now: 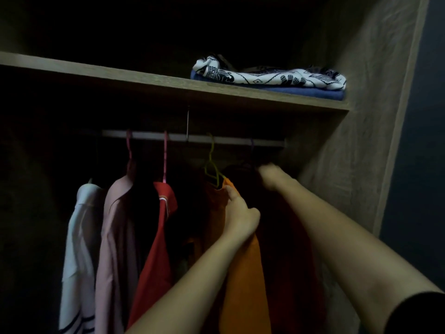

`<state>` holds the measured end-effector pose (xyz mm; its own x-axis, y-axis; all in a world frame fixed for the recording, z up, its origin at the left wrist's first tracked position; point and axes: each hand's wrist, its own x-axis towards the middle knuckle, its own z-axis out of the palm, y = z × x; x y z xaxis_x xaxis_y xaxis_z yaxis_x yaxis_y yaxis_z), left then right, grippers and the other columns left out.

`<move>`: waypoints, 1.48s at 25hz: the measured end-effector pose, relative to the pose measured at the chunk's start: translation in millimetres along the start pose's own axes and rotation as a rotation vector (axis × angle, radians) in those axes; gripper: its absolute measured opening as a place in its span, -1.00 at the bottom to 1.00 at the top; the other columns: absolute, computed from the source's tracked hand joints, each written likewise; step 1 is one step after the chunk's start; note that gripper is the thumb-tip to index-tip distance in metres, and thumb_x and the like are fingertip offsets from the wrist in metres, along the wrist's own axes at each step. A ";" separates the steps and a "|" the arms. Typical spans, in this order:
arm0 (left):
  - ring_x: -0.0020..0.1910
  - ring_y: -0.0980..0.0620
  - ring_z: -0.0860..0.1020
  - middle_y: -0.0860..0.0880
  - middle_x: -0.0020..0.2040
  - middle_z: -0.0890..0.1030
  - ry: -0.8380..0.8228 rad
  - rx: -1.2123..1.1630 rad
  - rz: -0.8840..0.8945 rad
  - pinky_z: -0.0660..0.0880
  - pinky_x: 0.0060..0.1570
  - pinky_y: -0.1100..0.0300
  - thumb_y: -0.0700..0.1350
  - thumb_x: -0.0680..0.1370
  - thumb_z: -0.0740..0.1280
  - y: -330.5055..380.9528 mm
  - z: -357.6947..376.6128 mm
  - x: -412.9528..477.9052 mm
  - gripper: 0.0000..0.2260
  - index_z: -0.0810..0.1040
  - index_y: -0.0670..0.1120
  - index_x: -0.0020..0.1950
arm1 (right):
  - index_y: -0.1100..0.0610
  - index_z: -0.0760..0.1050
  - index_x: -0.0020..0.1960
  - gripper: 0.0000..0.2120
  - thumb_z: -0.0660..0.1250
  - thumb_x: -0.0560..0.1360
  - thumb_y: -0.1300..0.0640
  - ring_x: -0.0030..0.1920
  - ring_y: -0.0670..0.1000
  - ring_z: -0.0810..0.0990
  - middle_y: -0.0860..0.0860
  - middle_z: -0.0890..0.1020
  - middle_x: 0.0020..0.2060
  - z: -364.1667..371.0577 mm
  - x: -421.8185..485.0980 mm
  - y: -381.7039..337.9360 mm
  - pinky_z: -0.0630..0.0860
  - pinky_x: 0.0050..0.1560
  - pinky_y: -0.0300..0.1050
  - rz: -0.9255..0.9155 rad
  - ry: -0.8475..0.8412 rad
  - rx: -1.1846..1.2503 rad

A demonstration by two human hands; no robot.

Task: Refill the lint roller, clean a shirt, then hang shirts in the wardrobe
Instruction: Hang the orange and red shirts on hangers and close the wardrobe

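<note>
Inside a dim wardrobe, a metal rail (149,135) carries several hung shirts: a white one (77,237), a pink one (115,225), a red one (156,237) and an orange one (243,273) on a yellow-green hanger (212,162). My left hand (240,215) pinches the orange shirt at its shoulder. My right hand (272,175) reaches further in, at the top of a dark red shirt (296,249) hanging at the right end of the rail; its fingers are blurred and in shadow, so its grip is unclear.
A wooden shelf (120,79) runs above the rail, holding a folded black-and-white patterned cloth (269,77) on a folded blue one (313,94). The wardrobe's wooden side wall (361,116) stands close on the right.
</note>
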<state>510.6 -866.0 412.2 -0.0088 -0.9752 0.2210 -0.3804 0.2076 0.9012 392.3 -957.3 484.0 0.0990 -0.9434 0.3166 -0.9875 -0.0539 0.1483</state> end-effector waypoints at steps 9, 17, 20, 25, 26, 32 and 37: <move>0.53 -0.12 0.02 -0.21 0.55 0.01 0.172 0.315 0.308 0.02 0.46 0.15 0.00 0.56 0.25 -5.9 -50.6 -6.7 -0.30 -0.07 -0.24 0.53 | 0.17 0.34 0.35 -0.57 0.18 0.56 -0.02 0.24 0.24 0.45 0.23 0.45 0.26 -1.5 -14.0 -10.3 0.42 0.20 0.03 -0.133 0.332 0.103; 0.32 -0.31 0.37 -0.31 0.36 0.37 0.418 0.374 -0.164 0.36 0.27 -0.04 -0.18 0.52 0.27 -40.6 -125.0 6.6 -0.44 0.15 -0.22 0.47 | 0.19 0.33 0.34 -0.51 0.24 0.50 -0.04 0.22 0.23 0.50 0.21 0.51 0.24 18.0 -52.6 -97.5 0.46 0.19 -0.03 0.012 -0.063 0.647; 0.22 -0.32 0.46 -0.31 0.26 0.46 0.311 0.306 -0.157 0.43 0.19 -0.02 -0.20 0.51 0.23 -42.8 -109.1 9.8 -0.59 0.33 -0.20 0.36 | 0.22 0.53 0.11 -0.72 0.16 0.51 0.13 0.13 0.27 0.54 0.25 0.57 0.13 30.2 -54.4 -90.7 0.49 0.10 0.00 0.156 0.023 0.693; 0.27 -0.30 0.44 -0.34 0.32 0.42 0.332 0.234 -0.119 0.38 0.27 0.02 -0.20 0.52 0.23 -61.7 -98.6 -7.0 -0.32 -0.07 -0.13 0.55 | 0.12 0.45 0.23 -0.72 0.21 0.55 0.07 0.15 0.23 0.53 0.17 0.59 0.11 44.8 -79.5 -73.3 0.44 0.17 0.02 0.147 0.239 0.739; 0.23 -0.29 0.47 -0.33 0.28 0.46 0.384 0.214 -0.104 0.41 0.25 0.01 -0.22 0.51 0.24 -77.4 -93.7 -18.0 -0.33 -0.02 -0.13 0.54 | 0.10 0.41 0.27 -0.68 0.25 0.53 0.08 0.15 0.20 0.54 0.14 0.60 0.12 54.7 -93.2 -73.5 0.44 0.20 0.03 0.128 0.299 0.786; -0.20 -0.24 0.65 -0.30 -0.12 0.66 0.432 0.360 0.136 0.49 -0.23 0.11 -0.17 0.55 0.30 -201.2 -33.6 -90.4 -0.78 0.55 -0.28 0.11 | 0.10 0.41 0.20 -0.67 0.25 0.53 -0.06 -0.04 0.18 0.64 0.11 0.66 -0.03 178.7 -189.2 -77.0 0.57 -0.02 0.03 0.151 0.265 0.790; 0.07 -0.23 0.60 -0.26 0.11 0.62 0.126 0.497 -0.008 0.50 0.02 0.02 -0.15 0.54 0.30 -273.7 -0.6 -151.0 -0.65 0.45 -0.23 0.30 | 0.14 0.48 0.13 -0.77 0.29 0.53 0.07 -0.04 0.10 0.63 0.06 0.63 -0.06 257.1 -264.2 -59.7 0.51 -0.14 -0.14 0.131 -0.010 0.813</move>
<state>616.6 -775.5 132.4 0.0960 -0.9534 0.2860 -0.7742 0.1090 0.6234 393.5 -789.0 150.6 -0.0208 -0.9613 0.2747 -0.7719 -0.1592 -0.6155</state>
